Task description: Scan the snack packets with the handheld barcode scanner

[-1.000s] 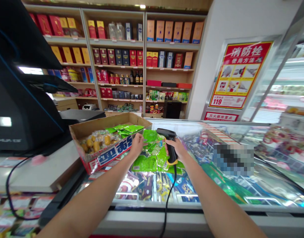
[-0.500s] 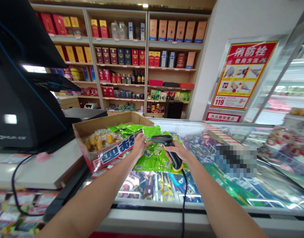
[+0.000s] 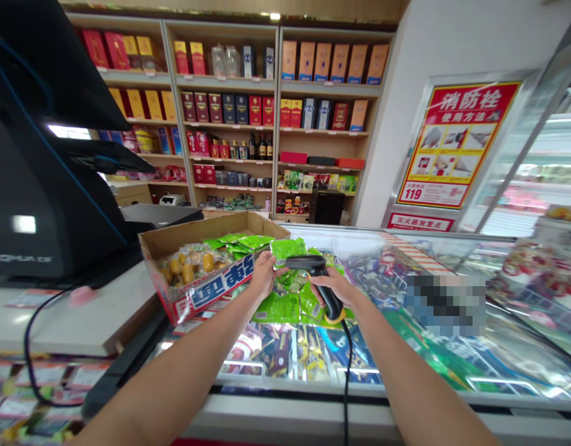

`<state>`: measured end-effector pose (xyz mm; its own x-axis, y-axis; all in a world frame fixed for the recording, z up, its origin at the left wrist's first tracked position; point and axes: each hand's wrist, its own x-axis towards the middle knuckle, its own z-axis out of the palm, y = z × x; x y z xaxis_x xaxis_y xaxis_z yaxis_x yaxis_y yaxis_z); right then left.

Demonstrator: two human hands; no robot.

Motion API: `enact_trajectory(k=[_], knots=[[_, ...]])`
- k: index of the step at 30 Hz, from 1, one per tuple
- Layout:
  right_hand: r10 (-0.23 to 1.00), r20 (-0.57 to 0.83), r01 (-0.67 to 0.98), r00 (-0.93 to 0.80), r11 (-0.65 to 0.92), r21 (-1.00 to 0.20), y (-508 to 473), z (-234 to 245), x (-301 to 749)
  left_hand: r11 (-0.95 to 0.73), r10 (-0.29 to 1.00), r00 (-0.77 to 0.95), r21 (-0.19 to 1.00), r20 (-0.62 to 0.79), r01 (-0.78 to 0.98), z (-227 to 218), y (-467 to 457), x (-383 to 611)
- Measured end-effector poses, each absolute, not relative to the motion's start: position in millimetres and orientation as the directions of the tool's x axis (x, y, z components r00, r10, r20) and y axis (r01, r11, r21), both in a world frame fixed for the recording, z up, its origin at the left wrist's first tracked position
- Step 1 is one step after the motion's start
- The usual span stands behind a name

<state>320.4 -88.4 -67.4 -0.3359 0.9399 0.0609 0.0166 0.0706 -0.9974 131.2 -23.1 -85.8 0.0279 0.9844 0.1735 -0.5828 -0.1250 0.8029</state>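
My right hand (image 3: 337, 286) is wrapped round the handle of a black barcode scanner (image 3: 330, 300) with yellow trim, its head pointing left. A cable hangs from the handle toward me. Pinched in my left hand (image 3: 265, 272) is a green snack packet (image 3: 287, 249), held up just beyond the scanner's head. Under both hands, more green packets (image 3: 278, 308) lie on the glass freezer top. To the left stands an open cardboard box (image 3: 211, 289) with several green packets (image 3: 243, 243) and wrapped yellow-brown items (image 3: 187, 269) inside.
A black checkout terminal (image 3: 43, 186) rises at the left on a white counter (image 3: 94, 316). The glass-topped freezer (image 3: 359, 378) holds many packaged goods. Shelves of boxes and bottles (image 3: 229, 124) line the back wall. A red fire-hydrant notice (image 3: 457, 145) hangs at the right.
The view has shifted very slightly. Both hands stay in nearly the same place, with the scanner and the green packet still held close together.
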Motion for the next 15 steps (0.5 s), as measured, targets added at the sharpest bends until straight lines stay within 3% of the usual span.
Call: enact_trajectory(k=[5,12,15], knots=[[0.946,0.106,-0.053,-0.306,0.094,-0.994,-89,-65,316,-0.156,0.981,0.002,0.783,0.196,-0.602,-78,-28,133],[0.97,0.137,-0.136,-0.201,0.111,-0.984,-77,-35,291,-0.274,0.96,-0.229,0.724,0.163,-0.633,-32,-8,114],[0.97,0.119,-0.118,-0.214,0.096,-0.988,-62,-18,275,-0.287,0.947,-0.286,0.782,0.146,-0.553,-14,14,102]])
